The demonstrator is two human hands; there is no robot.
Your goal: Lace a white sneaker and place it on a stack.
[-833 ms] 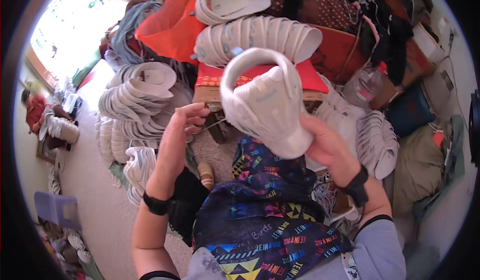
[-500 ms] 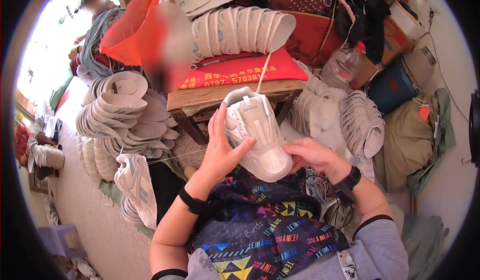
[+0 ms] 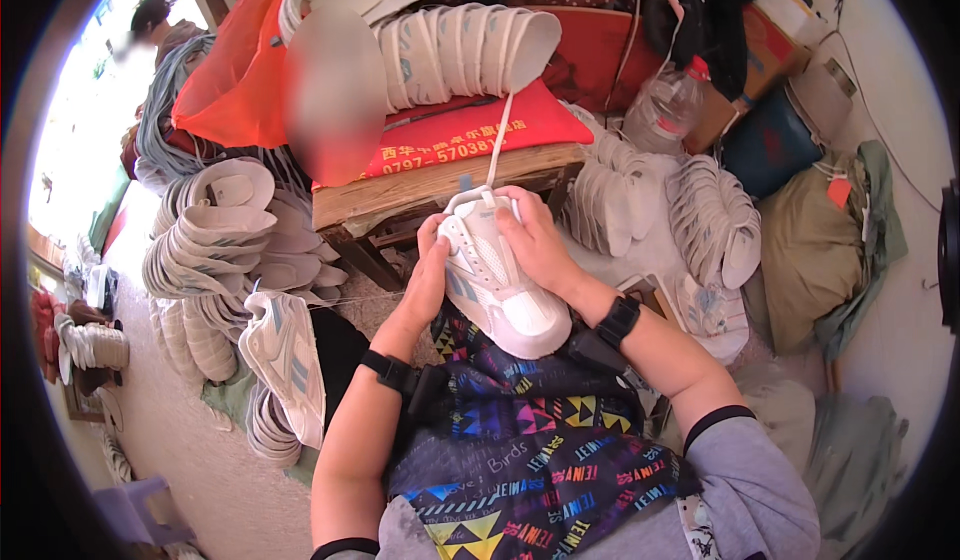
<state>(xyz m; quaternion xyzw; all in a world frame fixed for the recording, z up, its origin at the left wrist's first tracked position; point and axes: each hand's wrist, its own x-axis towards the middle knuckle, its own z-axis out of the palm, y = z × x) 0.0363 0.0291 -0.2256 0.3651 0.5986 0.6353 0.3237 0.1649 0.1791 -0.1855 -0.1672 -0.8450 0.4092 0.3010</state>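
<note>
A white sneaker upper (image 3: 495, 285) with mesh panels and blue-grey trim lies over my apron, its rounded toe toward me. My left hand (image 3: 430, 268) grips its left side near the collar, thumb along the eyelet edge. From the right, my right hand (image 3: 540, 245) holds the collar end, its thumb pressed on the tongue and its other fingers partly hidden. A pale lace-like strip (image 3: 501, 140) runs from the collar up over the table edge. To my left, another white upper (image 3: 285, 360) hangs by my arm, with a thin thread stretching from it toward my left hand.
A wooden table (image 3: 430, 195) in front bears a red bag (image 3: 470, 140) and a row of nested uppers (image 3: 450, 55). More uppers are piled left (image 3: 215, 230) and right (image 3: 710, 220). A clear plastic bottle (image 3: 665, 110) stands behind the right piles. One person (image 3: 150, 25) is at far left.
My right hand has gone from the toe up to the tongue and collar. My left hand has shifted back along the side. The upper has turned, showing more of its left side.
</note>
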